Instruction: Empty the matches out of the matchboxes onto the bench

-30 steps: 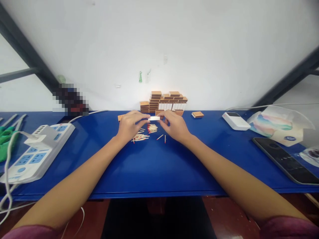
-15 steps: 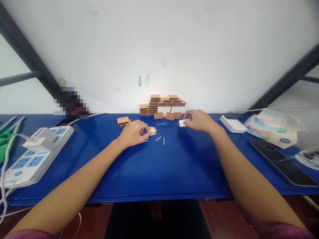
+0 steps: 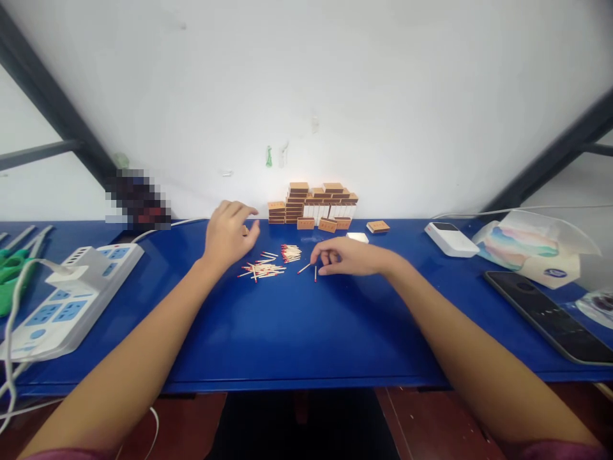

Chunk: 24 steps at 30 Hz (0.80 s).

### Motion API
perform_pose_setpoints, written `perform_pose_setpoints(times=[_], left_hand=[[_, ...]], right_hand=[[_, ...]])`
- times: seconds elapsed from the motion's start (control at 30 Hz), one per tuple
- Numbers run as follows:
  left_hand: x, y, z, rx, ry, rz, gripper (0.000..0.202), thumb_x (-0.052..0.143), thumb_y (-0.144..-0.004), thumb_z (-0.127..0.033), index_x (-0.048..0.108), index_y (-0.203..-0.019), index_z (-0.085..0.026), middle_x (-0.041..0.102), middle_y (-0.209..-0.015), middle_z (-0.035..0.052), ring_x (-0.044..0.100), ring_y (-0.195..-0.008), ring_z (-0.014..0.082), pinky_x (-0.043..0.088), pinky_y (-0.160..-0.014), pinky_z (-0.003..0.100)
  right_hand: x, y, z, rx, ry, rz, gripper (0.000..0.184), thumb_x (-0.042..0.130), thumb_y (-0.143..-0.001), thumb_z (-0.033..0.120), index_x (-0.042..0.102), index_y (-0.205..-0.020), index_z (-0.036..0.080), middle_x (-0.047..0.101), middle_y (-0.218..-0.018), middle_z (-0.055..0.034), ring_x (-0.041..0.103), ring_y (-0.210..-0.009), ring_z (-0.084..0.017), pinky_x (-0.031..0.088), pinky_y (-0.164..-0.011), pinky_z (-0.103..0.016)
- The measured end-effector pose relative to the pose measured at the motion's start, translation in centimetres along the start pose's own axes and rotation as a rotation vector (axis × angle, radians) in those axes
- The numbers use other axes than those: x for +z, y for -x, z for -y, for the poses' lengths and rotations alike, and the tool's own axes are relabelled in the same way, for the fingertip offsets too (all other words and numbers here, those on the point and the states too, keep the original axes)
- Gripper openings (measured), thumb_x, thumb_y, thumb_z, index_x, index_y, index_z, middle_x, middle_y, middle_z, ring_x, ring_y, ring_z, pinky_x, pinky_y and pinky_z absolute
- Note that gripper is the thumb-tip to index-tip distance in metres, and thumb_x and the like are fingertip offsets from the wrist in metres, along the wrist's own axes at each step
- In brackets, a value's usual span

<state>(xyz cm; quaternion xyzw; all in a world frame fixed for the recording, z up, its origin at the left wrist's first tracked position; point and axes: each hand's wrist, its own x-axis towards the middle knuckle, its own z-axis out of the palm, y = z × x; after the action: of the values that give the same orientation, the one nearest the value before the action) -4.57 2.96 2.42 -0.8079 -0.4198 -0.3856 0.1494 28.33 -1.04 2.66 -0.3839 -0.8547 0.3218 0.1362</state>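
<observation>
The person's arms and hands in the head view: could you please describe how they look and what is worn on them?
The left hand and right hand are ungloved, with no ring, watch or bracelet visible. The forearms are bare up to purplish-red sleeves, of which only the edges show. No cables or markings are visible on them.

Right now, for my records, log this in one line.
left hand: near orange cardboard matchbox | right hand: near two red-tipped wooden matches

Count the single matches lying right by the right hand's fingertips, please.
2 visible by the right hand: a slanted match and, to its right, a second match pointing straight toward the person. The hand may hide more.
</observation>
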Motion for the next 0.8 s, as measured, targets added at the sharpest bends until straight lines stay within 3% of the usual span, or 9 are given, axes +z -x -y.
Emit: perform_pose_setpoints(times=[0.1, 0.3, 0.5, 0.8], left_hand=[[-0.6, 0.0, 1.9, -0.129, -0.089, -0.035, 0.022, 0.064, -0.094, -0.028, 0.074, -0.111, -0.021, 0.074, -0.110, 0.0134, 0.063, -0.108, 0.0356, 0.050, -0.100, 0.052], [0.0, 0.7, 2.0, -0.196, -0.095, 0.277, 0.036, 0.067, -0.090, -0.041, 0.073, -0.118, -0.019, 0.077, -0.104, 0.0131, 0.068, -0.102, 0.0354, 0.054, -0.092, 0.048], [-0.5, 0.6, 2.2, -0.174, -0.013, 0.377, 0.055, 0.073, -0.077, -0.031, 0.068, -0.131, -0.020, 0.077, -0.109, 0.0134, 0.072, -0.097, 0.0333, 0.056, -0.087, 0.044], [-0.4, 0.7, 6.2, -0.263, 0.201, 0.331, 0.036, 0.090, -0.077, -0.044, 0.074, -0.101, -0.023, 0.081, -0.098, 0.0092, 0.074, -0.087, 0.0278, 0.058, -0.079, 0.040]], right_hand=[[2.3, -1.5, 0.7, 0.002, 0.002, -0.083, 0.008, 0.073, -0.095, 0.030, 0.074, -0.093, 0.022, 0.064, -0.075, 0.0014, 0.056, -0.067, -0.015, 0.040, -0.062, -0.028], [4.6, -4.8, 0.1, -0.088, 0.136, -0.325, 0.016, 0.073, -0.100, 0.028, 0.070, -0.087, 0.019, 0.061, -0.078, 0.0017, 0.052, -0.072, -0.014, 0.035, -0.068, -0.027], [5.2, -5.4, -0.2, -0.133, 0.192, -0.415, 0.018, 0.068, -0.104, 0.030, 0.067, -0.090, 0.020, 0.061, -0.084, -0.0002, 0.055, -0.076, -0.016, 0.036, -0.070, -0.028], [4.4, -4.0, -0.6, -0.135, 0.243, -0.518, 0.018, 0.064, -0.103, 0.031, 0.067, -0.089, 0.021, 0.065, -0.083, -0.0019, 0.056, -0.071, -0.016, 0.040, -0.068, -0.030]])
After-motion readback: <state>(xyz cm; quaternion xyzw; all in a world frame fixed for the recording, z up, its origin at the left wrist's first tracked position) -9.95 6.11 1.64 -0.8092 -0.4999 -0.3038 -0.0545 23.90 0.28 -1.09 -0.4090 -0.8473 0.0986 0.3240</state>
